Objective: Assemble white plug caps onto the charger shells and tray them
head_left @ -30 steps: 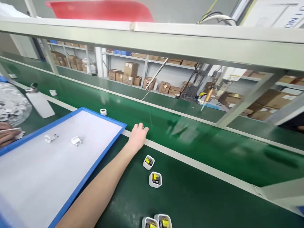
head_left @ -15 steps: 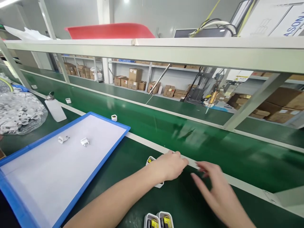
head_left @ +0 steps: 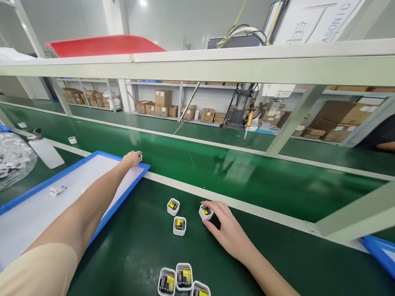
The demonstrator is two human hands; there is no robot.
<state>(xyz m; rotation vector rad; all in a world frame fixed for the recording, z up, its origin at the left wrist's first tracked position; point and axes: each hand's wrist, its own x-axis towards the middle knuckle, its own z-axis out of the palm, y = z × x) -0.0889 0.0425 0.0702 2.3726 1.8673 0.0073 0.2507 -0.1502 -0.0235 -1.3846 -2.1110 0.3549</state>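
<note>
My left hand (head_left: 132,158) reaches over the far corner of the blue-rimmed white tray (head_left: 37,190) and closes on a small white housing (head_left: 140,156) at the edge of the green belt (head_left: 216,164). My right hand (head_left: 226,228) rests on the dark green table, its fingers pinching a white charger housing (head_left: 205,211) with yellow parts inside. Two like housings (head_left: 179,225) lie just to the left of it. Three more housings (head_left: 175,280) stand together near the front edge.
Two white plug pieces (head_left: 58,190) lie on the tray. A white bottle (head_left: 46,150) and a clear bag of white parts (head_left: 12,158) sit at far left. Another housing (head_left: 72,140) rides the belt. A steel frame rail (head_left: 216,61) crosses overhead; another blue tray (head_left: 381,253) shows at right.
My left hand has moved from the housings by the white strip back left to the tray's far corner. My right hand has come down onto a third housing beside the two.
</note>
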